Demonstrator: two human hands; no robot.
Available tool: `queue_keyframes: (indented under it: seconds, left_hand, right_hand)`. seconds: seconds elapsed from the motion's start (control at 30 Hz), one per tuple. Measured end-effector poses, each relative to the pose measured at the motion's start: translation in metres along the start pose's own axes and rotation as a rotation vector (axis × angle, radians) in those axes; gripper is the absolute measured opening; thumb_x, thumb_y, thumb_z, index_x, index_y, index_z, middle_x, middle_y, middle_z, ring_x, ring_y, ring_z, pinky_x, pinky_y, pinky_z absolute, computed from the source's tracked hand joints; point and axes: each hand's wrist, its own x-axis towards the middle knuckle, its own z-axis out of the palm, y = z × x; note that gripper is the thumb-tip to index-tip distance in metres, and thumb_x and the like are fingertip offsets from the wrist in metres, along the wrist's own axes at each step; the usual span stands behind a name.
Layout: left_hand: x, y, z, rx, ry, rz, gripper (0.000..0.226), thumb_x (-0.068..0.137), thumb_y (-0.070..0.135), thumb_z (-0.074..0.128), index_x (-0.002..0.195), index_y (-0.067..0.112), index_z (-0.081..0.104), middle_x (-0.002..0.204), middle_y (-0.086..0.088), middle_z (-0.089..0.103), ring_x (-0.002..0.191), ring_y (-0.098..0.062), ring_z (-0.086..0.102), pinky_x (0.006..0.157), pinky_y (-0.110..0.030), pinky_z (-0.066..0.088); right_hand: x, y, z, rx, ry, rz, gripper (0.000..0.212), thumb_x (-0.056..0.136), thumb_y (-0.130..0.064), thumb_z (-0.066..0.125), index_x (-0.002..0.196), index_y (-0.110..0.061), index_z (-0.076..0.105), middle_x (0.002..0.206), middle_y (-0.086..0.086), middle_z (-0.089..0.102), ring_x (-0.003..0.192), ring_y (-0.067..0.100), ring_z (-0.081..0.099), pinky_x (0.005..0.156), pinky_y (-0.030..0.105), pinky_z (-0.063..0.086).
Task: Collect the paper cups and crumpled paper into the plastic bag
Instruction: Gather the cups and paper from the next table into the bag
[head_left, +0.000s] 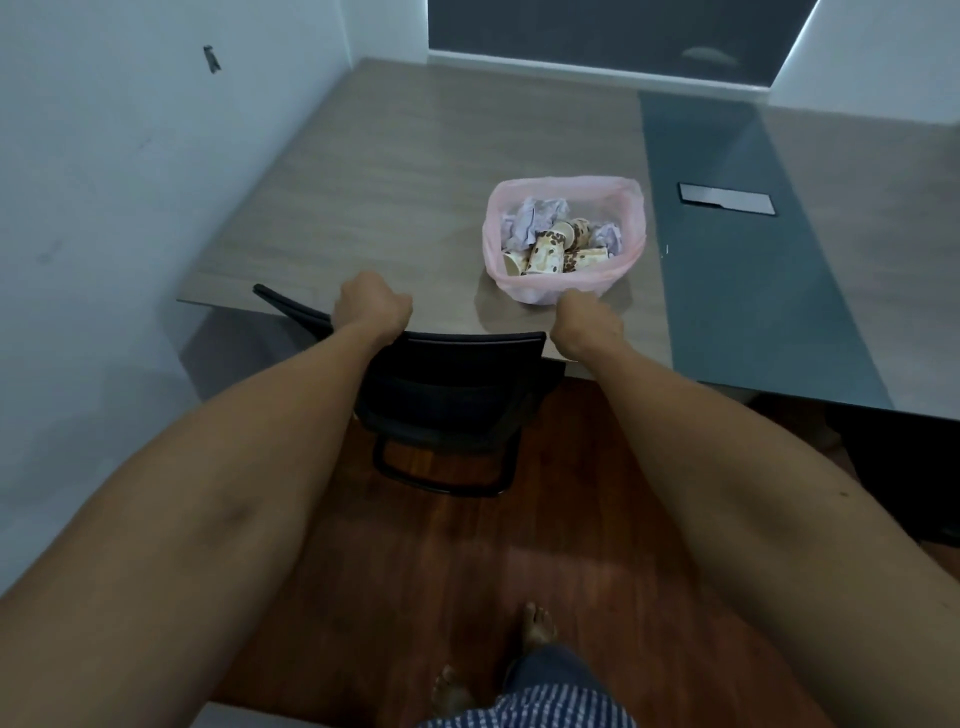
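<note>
at nine o'clock a pale wall (104, 208) runs along the left edge of the wooden table (395, 171). the left hand (371, 306) sits over the table's near edge at ten o'clock of the black chair (447, 395), its fingers curled into a fist with nothing seen in them. the chair is pushed in against the table between the two forearms and stands in the way of the near edge. the right hand (587, 325) is at one o'clock of the chair, fingers bent and reaching to the near rim of the pink plastic bag (626, 223); whether they pinch the rim i cannot tell. the bag stands open on the table, holding paper cups (548, 252) with a brown spotted print and crumpled paper (535, 215). no writing on the cups is readable. at three o'clock of the bag a dark strip (727, 270) crosses the table, with a black rectangular plate (727, 199) set in it.
</note>
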Motion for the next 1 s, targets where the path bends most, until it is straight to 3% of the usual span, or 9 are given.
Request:
queue_keyframes:
  seconds: [0.13, 0.27, 0.5, 0.67, 0.83, 0.93, 1.0]
  left_hand:
    - [0.003, 0.034, 0.016, -0.062, -0.028, 0.133, 0.034, 0.079, 0.041, 0.056, 0.072, 0.009, 0.068, 0.078, -0.013, 0.071, 0.071, -0.033, 0.069, 0.074, -0.039, 0.06]
    - [0.014, 0.069, 0.033, -0.129, -0.055, 0.184, 0.028, 0.076, 0.04, 0.059, 0.069, 0.014, 0.066, 0.073, -0.008, 0.07, 0.069, -0.029, 0.07, 0.075, -0.042, 0.062]
    - [0.055, 0.127, 0.069, -0.104, -0.055, 0.315, 0.01, 0.086, 0.03, 0.067, 0.087, 0.02, 0.07, 0.103, -0.008, 0.072, 0.097, -0.029, 0.066, 0.086, -0.037, 0.054]
    - [0.1, 0.158, 0.109, -0.073, -0.045, 0.277, 0.022, 0.09, 0.029, 0.068, 0.111, 0.022, 0.072, 0.129, -0.019, 0.054, 0.115, -0.034, 0.059, 0.098, -0.038, 0.047]
    - [0.127, 0.173, 0.147, -0.007, -0.024, 0.224, 0.035, 0.094, 0.032, 0.064, 0.128, 0.026, 0.064, 0.158, -0.016, 0.023, 0.14, -0.041, 0.035, 0.111, -0.046, 0.038]
    - [0.139, 0.182, 0.166, 0.055, 0.012, 0.211, 0.048, 0.095, 0.037, 0.061, 0.14, 0.023, 0.05, 0.163, -0.01, 0.019, 0.142, -0.038, 0.03, 0.107, -0.049, 0.04]
    - [0.146, 0.187, 0.176, 0.118, 0.051, 0.203, 0.058, 0.095, 0.041, 0.06, 0.144, 0.018, 0.04, 0.16, -0.009, 0.024, 0.137, -0.039, 0.035, 0.099, -0.052, 0.045]
  right_hand:
    - [0.009, 0.013, -0.025, 0.026, 0.085, -0.002, 0.021, 0.096, -0.011, 0.054, 0.117, -0.008, 0.057, 0.115, 0.014, 0.063, 0.105, 0.036, 0.062, 0.074, 0.038, 0.044]
    - [0.032, 0.031, -0.039, 0.045, 0.136, 0.019, 0.018, 0.096, -0.014, 0.052, 0.111, -0.01, 0.059, 0.116, 0.016, 0.065, 0.105, 0.037, 0.063, 0.077, 0.039, 0.044]
    - [0.111, 0.075, -0.05, 0.105, 0.202, 0.052, 0.021, 0.097, -0.016, 0.048, 0.116, -0.011, 0.054, 0.117, 0.015, 0.063, 0.106, 0.037, 0.06, 0.074, 0.038, 0.04]
    - [0.19, 0.109, -0.042, 0.221, 0.19, 0.068, 0.034, 0.097, -0.02, 0.056, 0.128, -0.01, 0.048, 0.128, 0.015, 0.056, 0.112, 0.039, 0.058, 0.083, 0.045, 0.046]
    - [0.252, 0.133, -0.029, 0.268, 0.205, -0.011, 0.03, 0.095, -0.011, 0.059, 0.124, -0.016, 0.054, 0.14, 0.017, 0.042, 0.125, 0.04, 0.046, 0.094, 0.045, 0.044]
    - [0.284, 0.143, -0.02, 0.252, 0.173, -0.018, 0.026, 0.098, -0.023, 0.061, 0.124, -0.019, 0.061, 0.156, 0.019, 0.028, 0.14, 0.041, 0.035, 0.108, 0.048, 0.038]
    - [0.3, 0.145, -0.013, 0.259, 0.136, 0.007, 0.031, 0.097, -0.03, 0.063, 0.127, -0.021, 0.063, 0.155, 0.017, 0.031, 0.137, 0.041, 0.04, 0.11, 0.051, 0.039]
